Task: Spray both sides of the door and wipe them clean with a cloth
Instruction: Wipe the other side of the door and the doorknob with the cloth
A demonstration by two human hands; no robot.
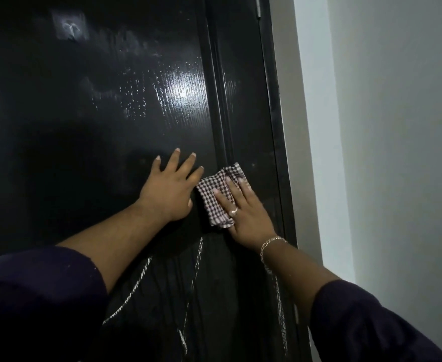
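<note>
1. Door (97,113): one, black, glossy, with a fine vertical wood-grain texture that shows where a light glare falls on its upper middle. Droplets and hazy smears lie around the glare; thin wet runs trail down the lower part.
2. Door frame (243,100): one, black, with vertical mouldings, just right of the door's edge.
3. Adhesive hook (69,26): one, a clear square pad at the door's upper left, small and blurred.
4. Cloth (218,192): one, woven, in a small dark-and-white check, folded to a rough rectangle with a frilled lower edge. It lies flat against the door's right edge and the frame moulding, at mid height.
5. Right hand (243,212): fingers straight and slightly spread, pressing the cloth flat; nothing is curled round it. One ring on a finger, one gold chain bracelet (269,245) at the wrist.
6. Left hand (170,186): palm flat on the bare door just left of the cloth, fingers straight and splayed, holding nothing.
7. Sleeves: two, dark fabric, pushed up the forearms.
8. Wall (397,126): plain, pale, smooth, right of the frame.
</note>
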